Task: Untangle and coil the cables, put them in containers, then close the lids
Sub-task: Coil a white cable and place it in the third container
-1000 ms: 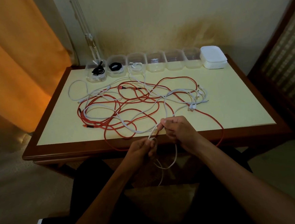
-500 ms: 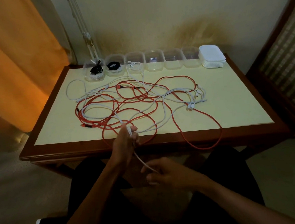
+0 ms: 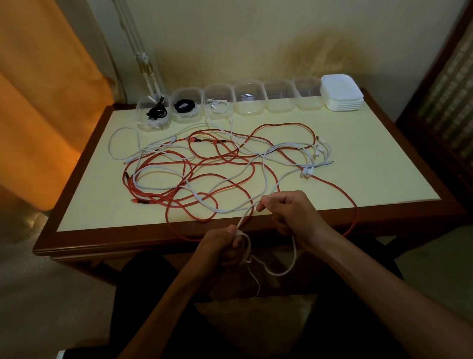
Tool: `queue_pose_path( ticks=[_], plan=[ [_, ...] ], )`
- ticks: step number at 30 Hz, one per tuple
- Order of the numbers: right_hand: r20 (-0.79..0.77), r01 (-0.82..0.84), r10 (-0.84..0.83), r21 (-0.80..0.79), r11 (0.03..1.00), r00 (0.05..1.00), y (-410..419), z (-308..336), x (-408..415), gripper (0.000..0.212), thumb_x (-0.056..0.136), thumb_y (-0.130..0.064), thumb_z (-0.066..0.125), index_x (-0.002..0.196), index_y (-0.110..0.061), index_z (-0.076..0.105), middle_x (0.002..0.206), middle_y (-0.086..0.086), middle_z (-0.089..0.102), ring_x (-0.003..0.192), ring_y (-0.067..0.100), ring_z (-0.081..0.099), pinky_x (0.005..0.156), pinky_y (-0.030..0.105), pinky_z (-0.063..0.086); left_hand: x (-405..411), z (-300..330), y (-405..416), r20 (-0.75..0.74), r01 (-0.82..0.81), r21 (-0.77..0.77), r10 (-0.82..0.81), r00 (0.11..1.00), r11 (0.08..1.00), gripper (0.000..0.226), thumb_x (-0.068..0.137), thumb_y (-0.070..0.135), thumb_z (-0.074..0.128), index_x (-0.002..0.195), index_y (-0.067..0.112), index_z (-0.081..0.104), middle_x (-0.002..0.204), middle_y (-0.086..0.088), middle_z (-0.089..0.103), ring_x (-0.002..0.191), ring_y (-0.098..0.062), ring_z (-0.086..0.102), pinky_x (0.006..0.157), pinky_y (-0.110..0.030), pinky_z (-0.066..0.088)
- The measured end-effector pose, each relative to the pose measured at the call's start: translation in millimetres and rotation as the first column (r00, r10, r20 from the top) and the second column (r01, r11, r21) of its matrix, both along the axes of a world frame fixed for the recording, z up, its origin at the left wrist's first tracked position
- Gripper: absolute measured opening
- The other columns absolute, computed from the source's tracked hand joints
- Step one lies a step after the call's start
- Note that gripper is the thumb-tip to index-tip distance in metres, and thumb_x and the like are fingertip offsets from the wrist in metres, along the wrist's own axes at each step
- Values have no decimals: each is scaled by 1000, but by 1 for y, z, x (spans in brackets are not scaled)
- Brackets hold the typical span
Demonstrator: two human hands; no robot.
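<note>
The table (image 3: pixel 369 152) has a pale yellow top framed by a dark reddish-brown wooden border, and across it sprawl orange-red cables (image 3: pixel 221 177) tangled with white cables (image 3: pixel 153 146). Along the back edge stand clear, colourless containers (image 3: pixel 250 97), the two leftmost holding black cables (image 3: pixel 184 106) and the third a thin white one, beside a stack of white lids (image 3: pixel 341 93). The curtain (image 3: pixel 25 96) at left is plain orange, the wall (image 3: pixel 245 22) cream with a brownish smudge, and the panel (image 3: pixel 462 110) at right shows a woven beige-and-dark check in a dark brown frame.
</note>
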State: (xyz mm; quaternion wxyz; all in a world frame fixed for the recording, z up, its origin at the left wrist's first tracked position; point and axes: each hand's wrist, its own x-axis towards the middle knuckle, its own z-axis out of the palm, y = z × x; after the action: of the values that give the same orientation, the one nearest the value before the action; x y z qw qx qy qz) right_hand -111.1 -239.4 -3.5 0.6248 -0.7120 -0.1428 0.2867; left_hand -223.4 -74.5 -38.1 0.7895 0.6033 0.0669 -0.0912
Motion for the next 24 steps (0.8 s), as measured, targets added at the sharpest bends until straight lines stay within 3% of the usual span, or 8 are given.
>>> queue_pose_path(
  ticks=[4,7,10,12,15,18,21,24],
  plan=[
    [161,10,8,-107,994,987,3,-14,1,28,100,-25,56,83,-13,74,56,-7,54,46,2,45,49,15,34,-2,10,1,11,-25,-248,28,1000,969,37,95,34,39,63,18,48,54,2,30,44,-11,25,43,-21,26],
    [246,-53,101,-195,979,964,8,-29,-7,29,101,-24,52,88,-10,75,75,-8,69,67,-5,62,69,17,44,3,22,-2,22,-84,-385,100,995,919,40,100,36,35,69,16,49,57,2,30,47,-10,28,46,-21,31],
    [260,-196,257,-240,951,931,8,-44,-25,29,103,-21,49,97,-7,73,65,-10,62,57,0,55,61,20,43,11,35,-1,-49,-221,-501,228,973,837,45,101,46,26,85,12,50,64,0,35,57,-13,35,60,-25,38],
    [207,-365,453,-355,861,867,6,-48,-38,27,103,-22,49,104,-7,72,63,-7,60,55,7,52,56,23,41,18,38,8,-82,-318,-540,328,941,779,50,99,54,25,97,10,51,69,-1,41,64,-14,41,71,-30,36],
    [99,-596,683,-408,692,724,3,-39,-49,24,101,-21,52,116,-10,68,97,5,70,85,15,67,74,25,53,26,25,25,-43,-474,-198,475,879,858,53,100,52,28,109,7,53,71,0,50,70,-16,46,74,-32,39],
    [155,-552,600,-267,790,785,0,-7,-47,20,100,-21,54,109,-14,70,93,-7,68,86,6,65,76,18,52,24,12,23,81,-351,328,344,936,877,54,90,61,30,108,14,51,86,0,56,79,-15,53,75,-31,44],
    [174,-326,320,2,945,931,0,23,-30,23,99,-18,54,93,-5,72,61,-1,56,52,10,48,50,16,40,16,-2,8,45,-159,424,154,987,892,52,88,58,33,110,17,55,107,-6,59,91,-20,60,76,-32,53],
    [68,-100,91,146,984,994,1,34,-4,27,101,-15,50,87,-5,71,52,4,38,44,15,30,43,23,29,13,-11,-9,8,-65,349,66,998,935,55,92,55,29,112,15,61,83,-2,55,71,-13,52,65,-23,45]
  ],
)
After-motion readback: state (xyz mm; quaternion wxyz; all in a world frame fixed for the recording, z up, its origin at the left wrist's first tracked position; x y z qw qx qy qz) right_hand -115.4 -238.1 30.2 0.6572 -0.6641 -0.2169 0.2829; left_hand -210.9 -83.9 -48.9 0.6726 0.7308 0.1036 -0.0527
